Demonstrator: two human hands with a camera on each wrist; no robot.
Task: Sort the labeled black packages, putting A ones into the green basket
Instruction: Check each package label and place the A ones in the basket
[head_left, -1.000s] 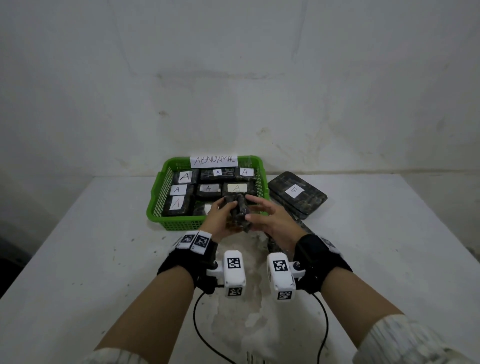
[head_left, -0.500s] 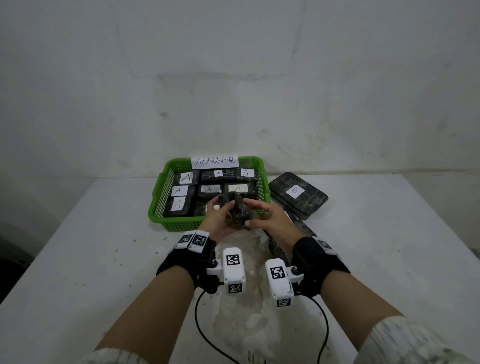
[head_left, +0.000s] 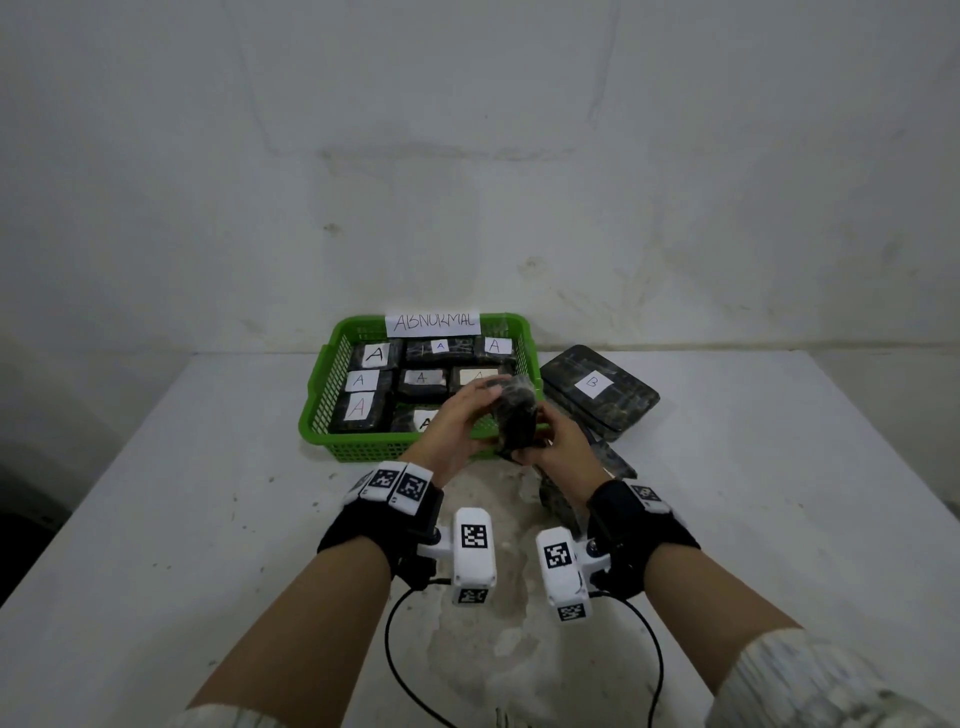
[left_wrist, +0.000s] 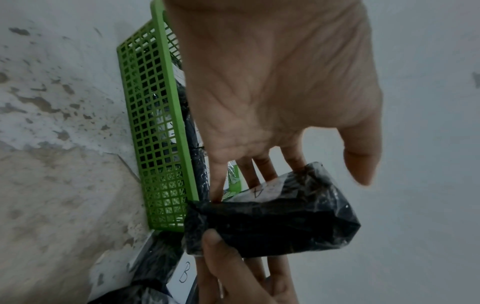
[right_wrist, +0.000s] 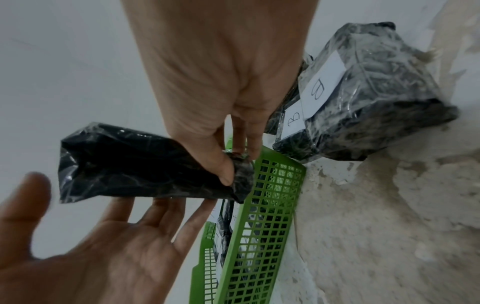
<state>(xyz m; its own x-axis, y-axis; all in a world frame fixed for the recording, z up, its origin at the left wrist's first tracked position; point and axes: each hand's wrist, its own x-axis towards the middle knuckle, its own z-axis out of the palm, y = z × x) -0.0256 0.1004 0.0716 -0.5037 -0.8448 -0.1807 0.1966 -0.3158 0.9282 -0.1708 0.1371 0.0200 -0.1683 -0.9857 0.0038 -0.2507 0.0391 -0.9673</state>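
A black wrapped package (head_left: 514, 415) is held just above the front right corner of the green basket (head_left: 318, 400). My right hand (head_left: 558, 447) pinches its near end between thumb and fingers, as the right wrist view shows on the package (right_wrist: 135, 162). My left hand (head_left: 452, 426) lies open, its straight fingers (left_wrist: 259, 170) touching the far side and the thumb apart. A white label with an A shows on the package (left_wrist: 272, 222). Several A-labeled packages (head_left: 371, 356) lie in the basket.
A paper sign reading ABNORMAL (head_left: 434, 322) is fixed to the basket's back rim. B-labeled black packages (head_left: 597, 389) lie stacked on the white table to the right of the basket, some under my right wrist. A wall stands close behind.
The package has turned between my hands and shifted a little right, near the basket's front right corner. My left hand's fingers have straightened along it; my right hand keeps its pinch.
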